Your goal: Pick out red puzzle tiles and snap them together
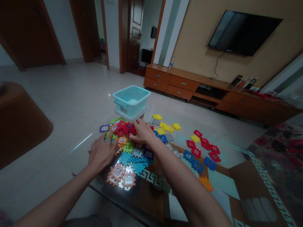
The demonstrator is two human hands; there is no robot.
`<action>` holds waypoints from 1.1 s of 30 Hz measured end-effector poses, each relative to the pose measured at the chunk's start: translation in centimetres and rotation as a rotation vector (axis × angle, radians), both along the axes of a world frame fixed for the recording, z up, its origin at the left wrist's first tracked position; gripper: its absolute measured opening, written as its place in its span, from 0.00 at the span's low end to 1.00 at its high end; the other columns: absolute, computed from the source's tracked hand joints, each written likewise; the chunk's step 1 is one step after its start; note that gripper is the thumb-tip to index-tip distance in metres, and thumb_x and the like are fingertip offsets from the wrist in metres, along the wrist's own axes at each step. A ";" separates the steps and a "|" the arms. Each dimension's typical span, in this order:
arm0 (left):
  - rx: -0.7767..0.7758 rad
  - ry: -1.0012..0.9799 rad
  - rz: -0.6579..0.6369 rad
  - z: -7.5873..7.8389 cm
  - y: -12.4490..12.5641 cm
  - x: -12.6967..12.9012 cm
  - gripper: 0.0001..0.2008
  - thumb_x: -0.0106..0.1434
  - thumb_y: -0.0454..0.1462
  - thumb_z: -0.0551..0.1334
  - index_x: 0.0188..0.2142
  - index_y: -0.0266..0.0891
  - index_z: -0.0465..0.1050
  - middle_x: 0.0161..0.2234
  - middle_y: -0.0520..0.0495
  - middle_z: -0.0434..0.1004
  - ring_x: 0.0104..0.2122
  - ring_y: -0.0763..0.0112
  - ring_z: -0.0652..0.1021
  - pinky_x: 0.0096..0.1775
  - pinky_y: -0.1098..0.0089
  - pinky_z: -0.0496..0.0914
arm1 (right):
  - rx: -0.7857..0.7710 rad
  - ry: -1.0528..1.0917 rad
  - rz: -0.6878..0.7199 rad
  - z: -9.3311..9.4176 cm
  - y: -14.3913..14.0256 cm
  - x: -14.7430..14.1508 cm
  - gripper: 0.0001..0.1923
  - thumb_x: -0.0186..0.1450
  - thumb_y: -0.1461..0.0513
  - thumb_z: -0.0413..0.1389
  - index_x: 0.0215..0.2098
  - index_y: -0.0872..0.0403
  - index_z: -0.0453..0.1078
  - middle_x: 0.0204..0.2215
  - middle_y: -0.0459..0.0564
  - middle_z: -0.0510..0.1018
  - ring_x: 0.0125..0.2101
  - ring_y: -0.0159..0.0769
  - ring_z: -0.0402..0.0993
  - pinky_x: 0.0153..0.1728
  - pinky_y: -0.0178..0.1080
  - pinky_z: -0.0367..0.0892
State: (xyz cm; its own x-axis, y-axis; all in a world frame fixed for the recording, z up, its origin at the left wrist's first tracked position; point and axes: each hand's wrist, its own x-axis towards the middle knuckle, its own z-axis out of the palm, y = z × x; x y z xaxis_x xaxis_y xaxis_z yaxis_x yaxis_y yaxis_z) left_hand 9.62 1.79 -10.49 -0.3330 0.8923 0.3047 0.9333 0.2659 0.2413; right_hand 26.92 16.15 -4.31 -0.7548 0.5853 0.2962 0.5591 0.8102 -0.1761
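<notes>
Left hand [102,152] lies flat, open, on tiles — right hand [140,131] seemingly grips red tiles [123,128].

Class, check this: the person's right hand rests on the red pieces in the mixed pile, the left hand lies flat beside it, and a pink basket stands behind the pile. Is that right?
Not quite. The head view shows the basket is light turquoise, not pink. The rest holds: the right hand rests on the red pieces and the left hand lies flat beside it.

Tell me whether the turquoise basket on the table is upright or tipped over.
Upright: the turquoise basket stands with its open rim facing up, beyond the right hand. Its contents cannot be seen.
</notes>
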 end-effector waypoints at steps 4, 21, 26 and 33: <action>-0.005 -0.016 0.013 0.0 0.2 0.0 0.29 0.72 0.49 0.43 0.67 0.40 0.56 0.63 0.34 0.62 0.60 0.50 0.66 0.59 0.50 0.58 | -0.069 -0.035 0.010 -0.2 -0.5 0.2 0.28 0.65 0.41 0.52 0.56 0.46 0.68 0.58 0.58 0.67 0.56 0.54 0.63 0.55 0.58 0.58; 0.020 -0.001 0.005 -0.6 0.3 -0.3 0.29 0.72 0.49 0.42 0.67 0.40 0.55 0.62 0.33 0.61 0.60 0.49 0.66 0.59 0.49 0.58 | -0.180 -0.214 -0.599 -6.5 -1.2 26.1 0.37 0.63 0.35 0.48 0.66 0.38 0.58 0.66 0.58 0.56 0.63 0.62 0.52 0.56 0.65 0.53; 0.028 -0.023 0.019 -0.8 0.5 -0.4 0.30 0.72 0.50 0.41 0.67 0.41 0.54 0.62 0.35 0.61 0.60 0.50 0.66 0.60 0.48 0.57 | -0.089 -0.052 -0.615 -7.6 -0.7 26.3 0.27 0.67 0.42 0.48 0.56 0.46 0.70 0.52 0.58 0.68 0.54 0.53 0.64 0.53 0.54 0.61; 0.015 -0.028 0.005 -0.3 0.3 -0.2 0.29 0.72 0.50 0.42 0.66 0.41 0.57 0.62 0.34 0.61 0.59 0.50 0.67 0.59 0.48 0.58 | 0.023 0.051 -0.565 -7.9 -0.1 26.5 0.20 0.65 0.45 0.53 0.40 0.51 0.72 0.45 0.56 0.67 0.48 0.49 0.66 0.48 0.49 0.63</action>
